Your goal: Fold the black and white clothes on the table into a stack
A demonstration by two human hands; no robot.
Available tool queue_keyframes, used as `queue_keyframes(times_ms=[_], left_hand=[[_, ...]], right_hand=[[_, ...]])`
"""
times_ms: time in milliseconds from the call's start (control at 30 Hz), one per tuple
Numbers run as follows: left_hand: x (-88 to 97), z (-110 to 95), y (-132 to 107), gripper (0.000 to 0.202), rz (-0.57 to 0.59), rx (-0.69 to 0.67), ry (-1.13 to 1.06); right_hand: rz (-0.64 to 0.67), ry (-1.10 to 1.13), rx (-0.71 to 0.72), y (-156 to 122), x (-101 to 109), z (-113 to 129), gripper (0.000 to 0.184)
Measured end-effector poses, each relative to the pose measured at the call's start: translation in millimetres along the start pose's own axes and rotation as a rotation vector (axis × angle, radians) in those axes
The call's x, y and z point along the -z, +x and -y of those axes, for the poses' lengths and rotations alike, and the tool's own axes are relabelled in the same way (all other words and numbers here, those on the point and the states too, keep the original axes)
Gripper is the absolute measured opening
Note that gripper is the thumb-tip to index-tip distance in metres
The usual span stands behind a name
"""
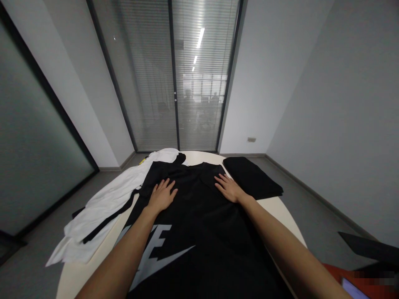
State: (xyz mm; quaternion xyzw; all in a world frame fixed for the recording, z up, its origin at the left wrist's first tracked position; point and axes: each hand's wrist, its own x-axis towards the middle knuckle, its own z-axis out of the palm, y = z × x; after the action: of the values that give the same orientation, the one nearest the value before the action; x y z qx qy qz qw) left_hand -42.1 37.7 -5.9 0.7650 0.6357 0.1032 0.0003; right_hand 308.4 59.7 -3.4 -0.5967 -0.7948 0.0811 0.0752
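A black T-shirt point(199, 216) with a large pale logo print lies spread out in front of me, its neckline toward the far side. On its upper left part my left hand point(162, 195) rests with fingers spread. My right hand point(229, 187) lies flat on the upper right part, fingers apart, close to a folded black garment point(254, 178). Neither hand grips anything. The shirt's lower right part is partly hidden under my right forearm, and my left forearm covers part of the print.
White clothing with black parts point(115, 195) is heaped along the left side of the pale table point(291, 211) and hangs over its edge. A glass partition with blinds point(199, 104) stands behind the table. At lower right are a dark armrest-like shape point(368, 247) and something red point(338, 272).
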Motion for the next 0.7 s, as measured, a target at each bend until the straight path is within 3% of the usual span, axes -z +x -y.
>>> queue_keyframes(times_ms=[100, 200, 333, 533, 633, 700], left_hand=[[9.1, -19.9, -1.5, 0.048, -0.058, -0.002, 0.073], [14.2, -52.9, -13.6, 0.05, -0.124, -0.074, 0.039], [11.3, -88.5, -37.4, 0.056, -0.078, -0.276, -0.065], [11.7, -94.6, -51.8, 0.053, 0.0, -0.439, -0.178], [11.5, -93.5, -52.3, 0.054, 0.083, -0.455, -0.206], [10.8, -93.5, -52.8, 0.053, 0.071, -0.435, -0.216]], right_hand=[[-0.009, 0.011, -0.019, 1.2, -0.3, 0.9, 0.071], [0.005, 0.022, -0.039, 2.2, 0.1, 1.4, 0.07], [0.012, 0.007, -0.045, 3.5, 0.0, -1.3, 0.068], [-0.003, 0.02, -0.063, 10.2, -6.8, -11.1, 0.066], [-0.042, 0.059, -0.054, 10.0, -5.2, -9.9, 0.063], [-0.107, 0.073, -0.069, 7.6, 0.4, -4.1, 0.06]])
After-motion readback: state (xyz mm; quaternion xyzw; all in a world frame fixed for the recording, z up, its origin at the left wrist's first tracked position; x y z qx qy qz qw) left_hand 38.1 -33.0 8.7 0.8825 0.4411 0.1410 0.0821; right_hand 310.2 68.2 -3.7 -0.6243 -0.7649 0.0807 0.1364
